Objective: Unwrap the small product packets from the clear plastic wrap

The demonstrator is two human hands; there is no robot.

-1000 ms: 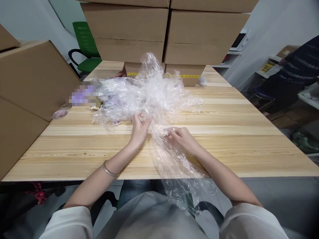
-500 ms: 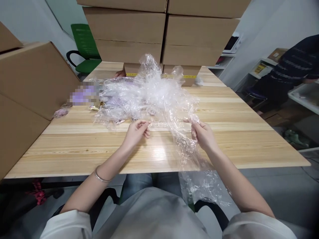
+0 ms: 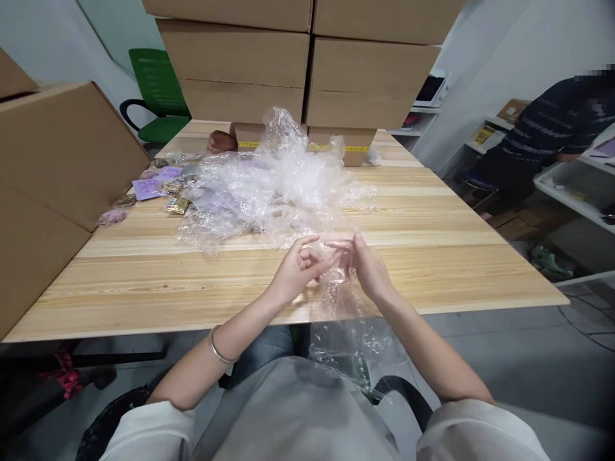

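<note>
My left hand (image 3: pixel 298 267) and my right hand (image 3: pixel 371 270) are close together above the table's near part. Between them is a strip of crinkled clear plastic film (image 3: pixel 343 298), which hangs over the table edge toward my lap. The fingers of my left hand are curled on its left side, the thumb pointing right. My right hand grips the other side, thumb up. Just beyond both hands lies a loose heap of clear plastic (image 3: pixel 288 179), with purplish items partly showing through on its left. Whether the strip joins the heap cannot be made out.
Large cardboard boxes (image 3: pixel 240 61) are stacked at the back of the wooden table (image 3: pixel 158 275). Another big box (image 3: pixel 52 153) stands at the left. Purple cards (image 3: pixel 148 187) and small gold packets (image 3: pixel 179 203) lie beside the heap. Another person's hand (image 3: pixel 221 141) shows behind it.
My hands have come together, the left moving right and the right moving left. The plastic strip has shifted left with my right hand. The other person's hand shows more.
</note>
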